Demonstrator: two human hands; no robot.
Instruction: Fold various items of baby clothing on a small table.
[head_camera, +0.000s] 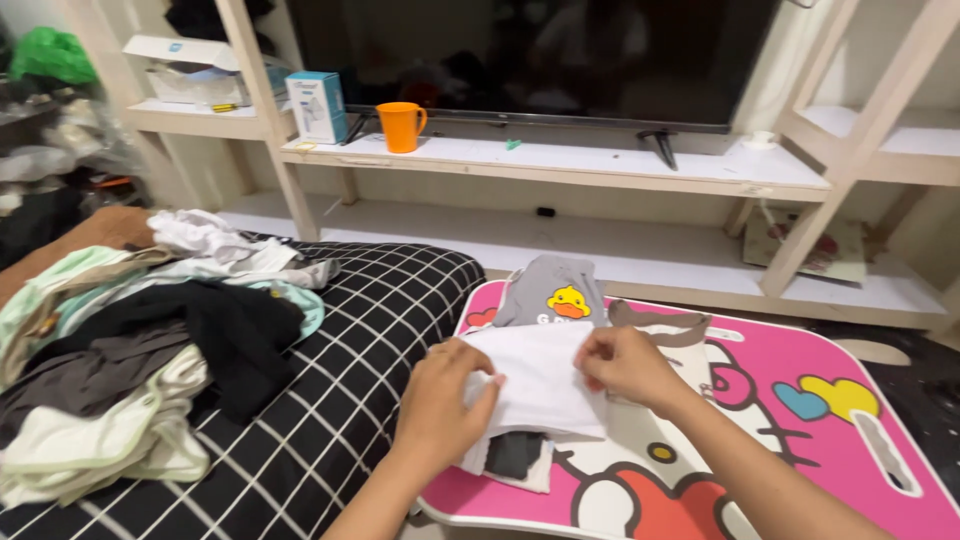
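**White cloth held over a pink lap counter**

A pale wooden shelf unit (560, 165) fills the background, carrying a dark flat screen (540, 55), an orange plastic cup (401, 126) and a small blue-and-white box (316, 106). At the left lies a bed with a black cover crossed by white grid lines (370, 350), and on it a loose heap of soft clothes (130, 350) in black, grey, mint and cream. A glossy pink counter (800, 440) with cartoon prints sits beside the bed. On it lies a grey garment with a yellow duck print (556, 292). In front, a white cloth (535, 385) rests on the counter over a darker piece. The left hand (440, 400) clamps its left edge; the right hand (625, 365) pinches its upper right corner.
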